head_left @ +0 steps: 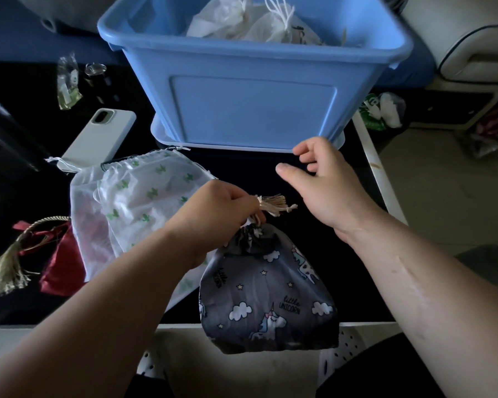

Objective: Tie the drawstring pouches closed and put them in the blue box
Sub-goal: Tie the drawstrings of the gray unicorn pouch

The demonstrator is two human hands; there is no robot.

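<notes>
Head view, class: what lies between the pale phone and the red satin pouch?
A white cactus-print drawstring pouch lies between the pale phone and the red satin pouch, head view.

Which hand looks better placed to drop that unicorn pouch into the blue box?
The left hand: it holds the unicorn pouch, cinched shut, by its cord. The right hand is open and holds nothing, near the blue box.

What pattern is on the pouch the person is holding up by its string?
Dark grey pouch with unicorns, white clouds and stars, seen from the head view.
</notes>
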